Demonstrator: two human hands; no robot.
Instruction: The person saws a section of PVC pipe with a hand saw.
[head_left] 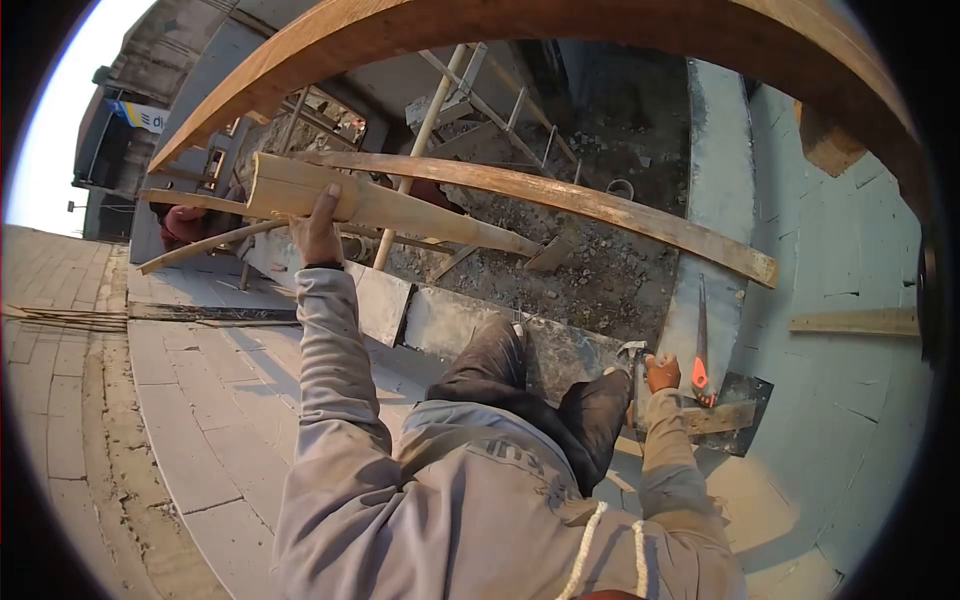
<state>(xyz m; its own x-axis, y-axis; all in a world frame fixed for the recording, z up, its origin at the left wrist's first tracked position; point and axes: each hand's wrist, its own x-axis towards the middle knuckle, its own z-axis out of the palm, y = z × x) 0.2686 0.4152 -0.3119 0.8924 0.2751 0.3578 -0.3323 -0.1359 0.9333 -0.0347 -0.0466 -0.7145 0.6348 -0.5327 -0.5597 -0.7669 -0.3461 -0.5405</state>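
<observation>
My left hand [318,232] is closed around a thick bamboo pole [400,208], thumb on top, near its wide cut end. The pole's narrower end points out over the rubble below. Low on the right, my right hand [662,373] is closed on a hammer [632,347], its metal head showing beside the fist; most of the handle is hidden. To the right of that hand, a handsaw [701,345] with an orange-red handle lies on the ledge. Beyond the bamboo, a long wooden plank [560,203] slants from upper left to right.
A heavy curved wooden beam [450,28] arches overhead. Below the wall top [455,318] is a drop to rubble-covered ground [620,255] with bamboo scaffolding [425,145]. Another person [183,225] is partly visible at left. A short board [720,418] lies near the saw.
</observation>
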